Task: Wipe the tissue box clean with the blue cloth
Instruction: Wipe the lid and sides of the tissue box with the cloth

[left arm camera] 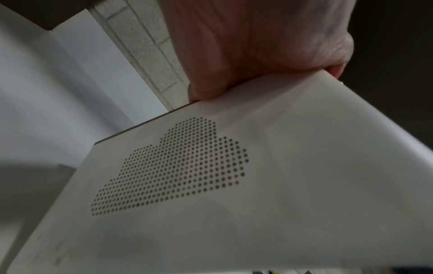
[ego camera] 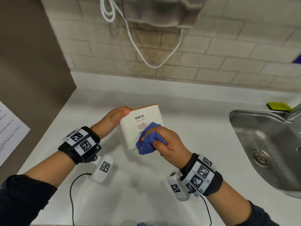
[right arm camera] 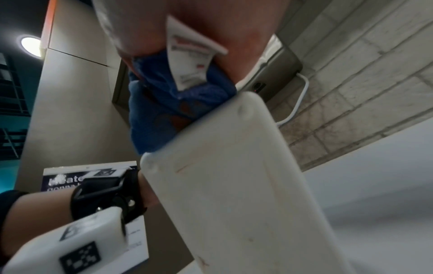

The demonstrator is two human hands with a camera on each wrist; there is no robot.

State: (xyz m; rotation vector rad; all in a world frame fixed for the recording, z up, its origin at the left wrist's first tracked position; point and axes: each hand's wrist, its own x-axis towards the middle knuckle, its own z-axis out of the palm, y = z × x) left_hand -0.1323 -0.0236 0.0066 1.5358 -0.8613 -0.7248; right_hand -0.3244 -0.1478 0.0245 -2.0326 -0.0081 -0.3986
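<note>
A white tissue box with an orange-brown top edge is held tilted above the white counter. My left hand grips its far left corner, thumb on the printed face. In the left wrist view the box's side shows a cloud of small holes, with my fingers curled over its edge. My right hand grips the bunched blue cloth and presses it against the box's lower face. The right wrist view shows the cloth, with a white label, against the box's underside.
A steel sink lies at the right, with a yellow-green sponge at its far rim. A tiled wall with a hanging white cable stands behind. A brown panel and a paper sheet are at the left.
</note>
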